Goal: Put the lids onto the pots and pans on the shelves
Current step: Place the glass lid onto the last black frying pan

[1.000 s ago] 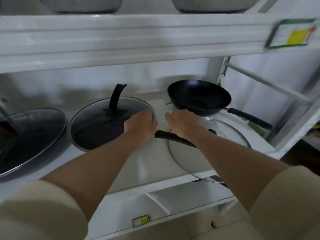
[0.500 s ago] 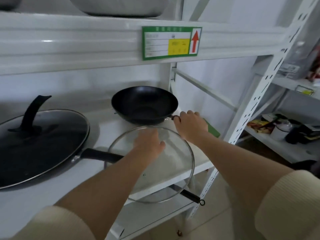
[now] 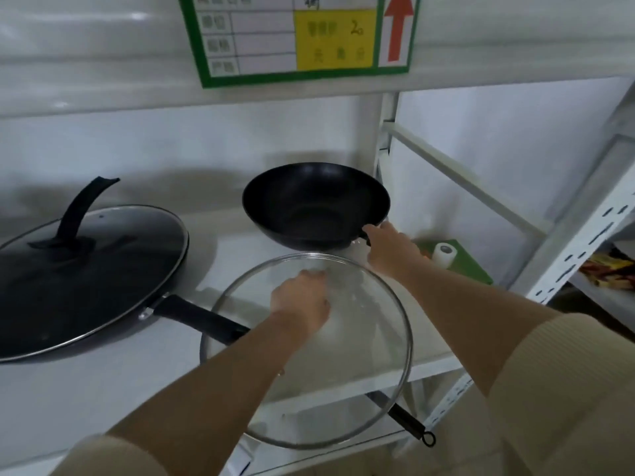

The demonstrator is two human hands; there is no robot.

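Gripping a glass lid (image 3: 371,338), left hand (image 3: 302,304); right hand (image 3: 388,249) clasps wok (image 3: 309,201) handle (label reads "20").

Open room above the uncovered wok (image 3: 316,201) (lidded frying pan (image 3: 86,280) well left), upper shelf beam (image 3: 103,73) overhead.

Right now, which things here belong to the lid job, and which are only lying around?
Job: glass lid, wok, covered pan, left hand, right hand.
Lying about: white roll, green board, shelf label, packets.
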